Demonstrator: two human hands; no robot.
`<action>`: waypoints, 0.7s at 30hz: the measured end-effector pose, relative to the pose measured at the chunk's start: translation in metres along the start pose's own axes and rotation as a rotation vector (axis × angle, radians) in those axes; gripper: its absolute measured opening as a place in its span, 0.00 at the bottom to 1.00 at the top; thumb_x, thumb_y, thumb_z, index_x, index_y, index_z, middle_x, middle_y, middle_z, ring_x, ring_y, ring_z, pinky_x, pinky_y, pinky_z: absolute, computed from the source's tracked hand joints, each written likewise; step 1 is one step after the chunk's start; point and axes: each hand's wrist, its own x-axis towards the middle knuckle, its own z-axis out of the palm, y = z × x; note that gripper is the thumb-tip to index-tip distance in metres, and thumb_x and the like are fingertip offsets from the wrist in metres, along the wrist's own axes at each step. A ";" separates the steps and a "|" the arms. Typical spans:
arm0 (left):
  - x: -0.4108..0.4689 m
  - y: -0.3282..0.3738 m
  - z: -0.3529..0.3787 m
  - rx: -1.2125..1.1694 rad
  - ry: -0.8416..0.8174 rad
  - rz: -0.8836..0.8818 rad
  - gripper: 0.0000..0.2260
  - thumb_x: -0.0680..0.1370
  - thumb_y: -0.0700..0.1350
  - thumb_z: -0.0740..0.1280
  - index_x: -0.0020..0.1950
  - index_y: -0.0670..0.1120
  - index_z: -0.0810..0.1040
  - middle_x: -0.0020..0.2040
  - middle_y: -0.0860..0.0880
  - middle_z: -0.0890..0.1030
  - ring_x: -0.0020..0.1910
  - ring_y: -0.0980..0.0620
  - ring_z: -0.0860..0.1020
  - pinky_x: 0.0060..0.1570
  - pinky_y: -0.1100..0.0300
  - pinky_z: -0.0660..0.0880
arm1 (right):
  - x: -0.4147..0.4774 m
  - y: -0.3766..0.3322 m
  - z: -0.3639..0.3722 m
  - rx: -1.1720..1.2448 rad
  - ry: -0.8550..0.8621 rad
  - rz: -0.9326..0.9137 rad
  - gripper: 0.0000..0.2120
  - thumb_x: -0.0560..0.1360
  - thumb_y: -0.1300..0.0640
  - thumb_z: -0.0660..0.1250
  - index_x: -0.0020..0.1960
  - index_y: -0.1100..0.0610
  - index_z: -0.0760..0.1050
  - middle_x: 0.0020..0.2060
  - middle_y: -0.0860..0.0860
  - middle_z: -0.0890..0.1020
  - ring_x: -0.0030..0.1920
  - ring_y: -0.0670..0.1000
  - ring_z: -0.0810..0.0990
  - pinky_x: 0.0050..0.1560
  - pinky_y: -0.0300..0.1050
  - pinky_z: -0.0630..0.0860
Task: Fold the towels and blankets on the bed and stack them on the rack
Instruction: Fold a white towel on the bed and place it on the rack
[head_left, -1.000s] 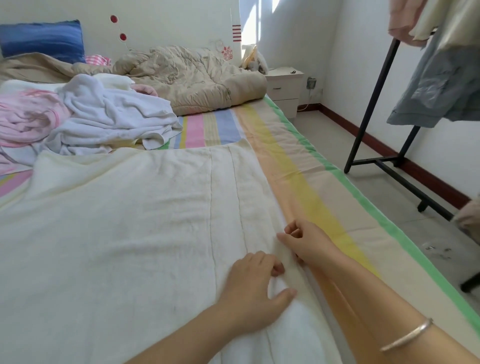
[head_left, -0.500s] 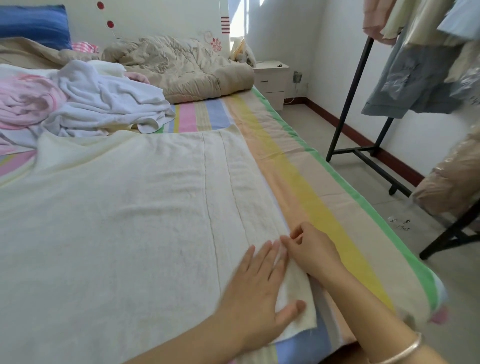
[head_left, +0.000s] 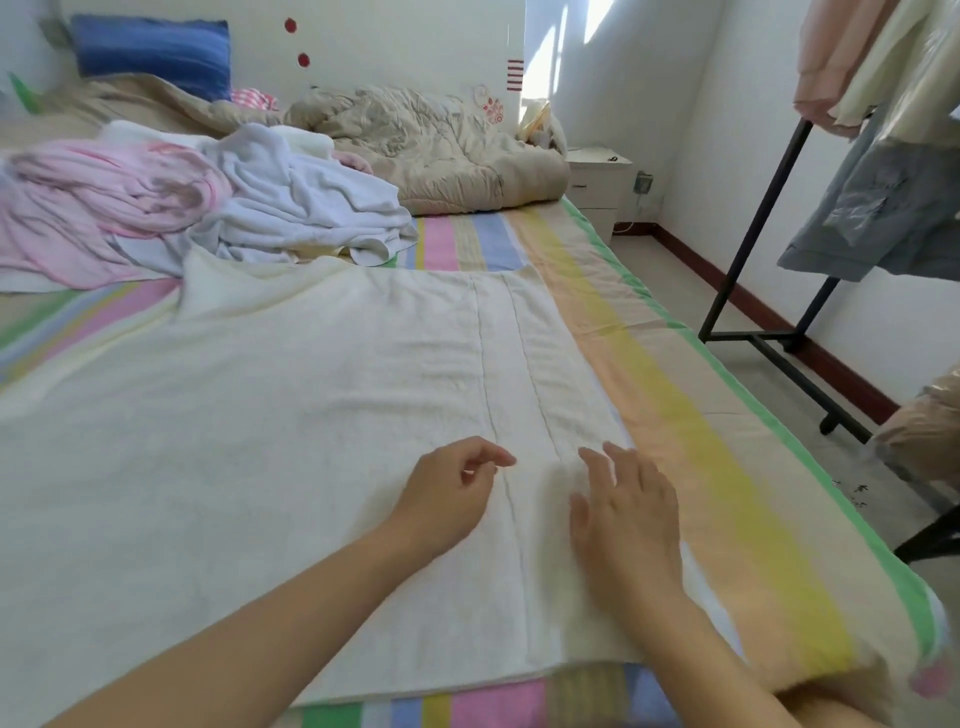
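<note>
Here's the cream towel, laid out flat across the near half of the bed, filling everything from 9 o'clock through the centre, its near hem running along the foot of the striped bedsheet at 6 o'clock. Two stitched bands run up it toward 12, and both hands are right there on that strip.

The left hand is just left of the bands, fingers loosely curled, thumb and forefinger close together but nothing visibly between them; it has hold of nothing. The right hand is at about 4 o'clock from it, near the towel's right edge, palm down, fingers spread and straight, lying on the cloth rather than gripping it. The two hands are near each other but apart, the bands showing between them.

Up at 11 o'clock there's the waiting pile: a crumpled pink towel with a rumpled white towel just beside it, touching, the white one's corner reaching the cream towel's far edge. Beyond them at 12, a beige quilt is bunched against the wall, with a blue pillow back at 11.

Off the bed at 2 o'clock stands the black rack, with hanging clothes draped from its top, and a white nightstand in the corner at 1 o'clock.
</note>
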 end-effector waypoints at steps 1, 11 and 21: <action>0.007 -0.011 -0.023 0.023 0.074 -0.033 0.15 0.79 0.37 0.61 0.46 0.56 0.81 0.48 0.59 0.83 0.51 0.59 0.80 0.52 0.67 0.75 | 0.008 -0.024 0.004 0.047 -0.042 -0.053 0.22 0.73 0.47 0.58 0.61 0.56 0.78 0.59 0.59 0.79 0.59 0.64 0.77 0.62 0.55 0.64; 0.043 -0.133 -0.279 0.386 0.526 -0.416 0.13 0.76 0.40 0.61 0.43 0.57 0.79 0.50 0.55 0.83 0.51 0.51 0.79 0.52 0.60 0.73 | 0.049 -0.304 0.072 0.236 -0.359 -0.194 0.43 0.71 0.37 0.36 0.77 0.62 0.57 0.76 0.61 0.56 0.77 0.59 0.52 0.73 0.59 0.41; 0.090 -0.194 -0.405 0.541 0.562 -0.493 0.11 0.76 0.41 0.61 0.50 0.52 0.81 0.50 0.52 0.81 0.51 0.49 0.78 0.50 0.57 0.75 | 0.108 -0.432 0.086 0.435 -0.273 -0.540 0.25 0.71 0.44 0.52 0.59 0.50 0.78 0.64 0.52 0.78 0.65 0.56 0.76 0.64 0.53 0.72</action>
